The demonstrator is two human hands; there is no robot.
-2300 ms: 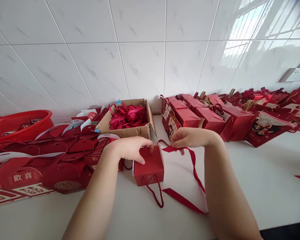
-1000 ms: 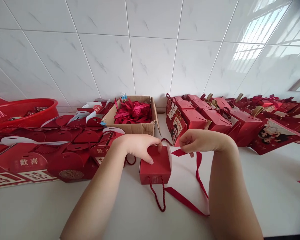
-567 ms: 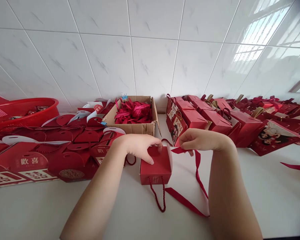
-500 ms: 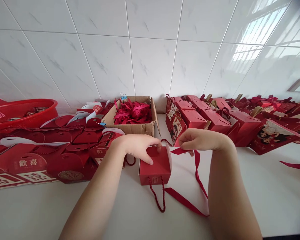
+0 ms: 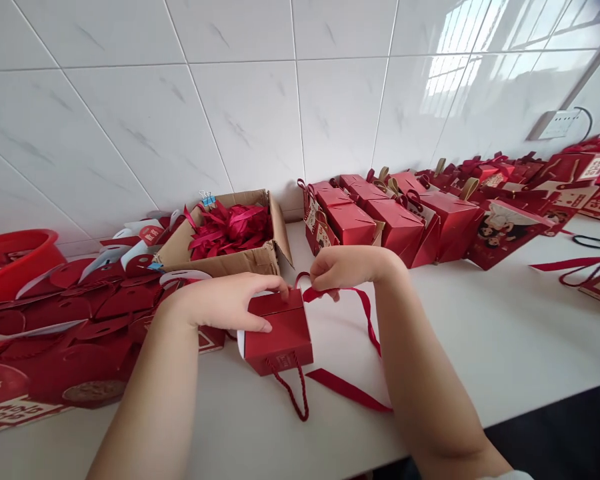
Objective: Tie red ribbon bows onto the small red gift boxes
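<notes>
A small red gift box sits on the white tabletop in front of me, slightly turned. My left hand holds it from the left, thumb on its top and fingers over the far side. A twisted red cord handle hangs from the near face, and part of another cord loop shows at the far side. Just right of the box, my right hand pinches a dark red ribbon. The ribbon's short end points at the box, while the rest loops down onto the table.
Behind the box stands a cardboard carton full of red ribbons. Red boxes with open flaps crowd the left, near a red plastic basket. Rows of closed red boxes line the tiled wall at right.
The view has swung right. My right hand and the ribbon end have come closer to the box. The flap standing at the box's right side no longer shows upright; a white edge shows at its left.
</notes>
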